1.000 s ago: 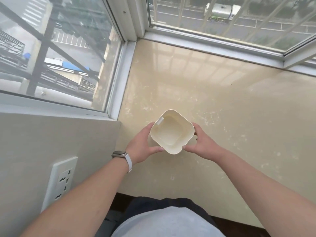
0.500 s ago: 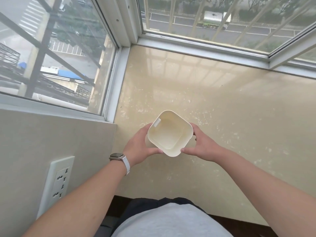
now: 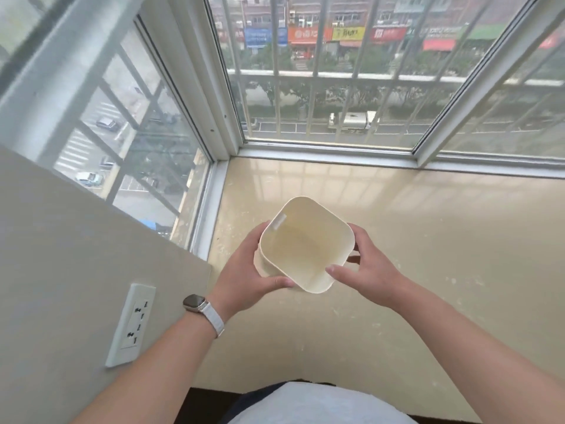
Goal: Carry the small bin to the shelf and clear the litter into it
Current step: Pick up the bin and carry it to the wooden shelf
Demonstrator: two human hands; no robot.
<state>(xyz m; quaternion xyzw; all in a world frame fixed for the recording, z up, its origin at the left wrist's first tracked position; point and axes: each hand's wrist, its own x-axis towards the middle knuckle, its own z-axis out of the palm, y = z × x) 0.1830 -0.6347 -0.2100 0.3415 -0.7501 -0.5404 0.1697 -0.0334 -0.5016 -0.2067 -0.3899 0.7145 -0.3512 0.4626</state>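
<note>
The small cream square plastic bin (image 3: 305, 249) is held upright, mouth up, between the left hand (image 3: 244, 270) and right hand (image 3: 370, 270). Each grip clasps one side, over the glossy beige ledge (image 3: 443, 240), equally near.

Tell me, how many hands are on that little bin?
2. The left hand grips the small bin on its left side; the right hand grips its right side, thumb at the near rim.

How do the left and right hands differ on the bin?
The left hand wears a watch; the right hand has a bare wrist. The left thumb presses the bin below its rim; the right thumb lies over the rim. Both hold the bin from opposite sides.
</note>
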